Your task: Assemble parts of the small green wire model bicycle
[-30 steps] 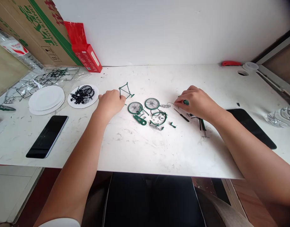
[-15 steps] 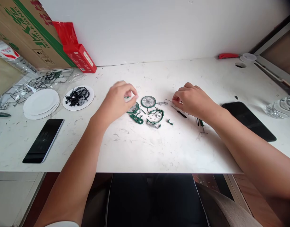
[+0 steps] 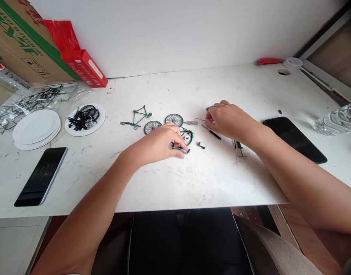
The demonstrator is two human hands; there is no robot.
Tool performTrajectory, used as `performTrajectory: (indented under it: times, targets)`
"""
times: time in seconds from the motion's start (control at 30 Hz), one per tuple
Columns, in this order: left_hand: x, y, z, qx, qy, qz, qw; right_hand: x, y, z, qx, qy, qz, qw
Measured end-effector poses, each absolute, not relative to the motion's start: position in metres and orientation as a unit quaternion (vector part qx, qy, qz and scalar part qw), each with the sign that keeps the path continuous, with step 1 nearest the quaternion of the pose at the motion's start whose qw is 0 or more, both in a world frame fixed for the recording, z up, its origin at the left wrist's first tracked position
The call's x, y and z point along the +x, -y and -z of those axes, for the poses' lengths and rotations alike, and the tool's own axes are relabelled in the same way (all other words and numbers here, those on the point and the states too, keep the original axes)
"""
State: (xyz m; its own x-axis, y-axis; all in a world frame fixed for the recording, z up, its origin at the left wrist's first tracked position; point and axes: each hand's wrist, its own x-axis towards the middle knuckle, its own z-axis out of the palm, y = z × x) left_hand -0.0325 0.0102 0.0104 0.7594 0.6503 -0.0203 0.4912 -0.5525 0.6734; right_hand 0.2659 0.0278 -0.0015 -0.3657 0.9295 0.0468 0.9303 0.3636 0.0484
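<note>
Two bare hands work the white marble-look table (image 3: 192, 183): the left hand (image 3: 161, 145) has dropped from the small green wire bicycle frame (image 3: 137, 116), now lying free with its long axis left-right, and pinches a small green-and-silver part (image 3: 181, 149). The right hand (image 3: 228, 119) stays curled beside the thin black screwdriver (image 3: 211, 132); its hold I cannot tell.

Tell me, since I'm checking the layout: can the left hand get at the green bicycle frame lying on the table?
Probably yes. The green bicycle frame lies in the open on the table, just left of the left hand, with nothing lying between them. That hand's fingertips now rest on small parts.
</note>
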Motion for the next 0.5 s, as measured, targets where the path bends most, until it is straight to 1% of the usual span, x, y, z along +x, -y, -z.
performTrajectory:
  times: [0.1,0.23,0.4,0.5]
  targets:
    - [-0.029,-0.01,-0.008,0.872,-0.33,-0.091,0.349,0.265,-0.028,0.002,-0.567,0.823,0.027,-0.003]
    - [-0.028,-0.009,-0.008,0.873,-0.325,-0.105,0.348,0.268,-0.03,0.005,-0.57,0.822,0.003,0.003]
    - [-0.028,-0.003,-0.016,0.855,-0.336,-0.155,0.364,0.272,-0.035,0.004,-0.558,0.829,-0.014,0.042]
    - [-0.027,-0.001,-0.021,0.836,-0.348,-0.205,0.371,0.273,-0.038,0.0,-0.545,0.834,-0.012,0.085]
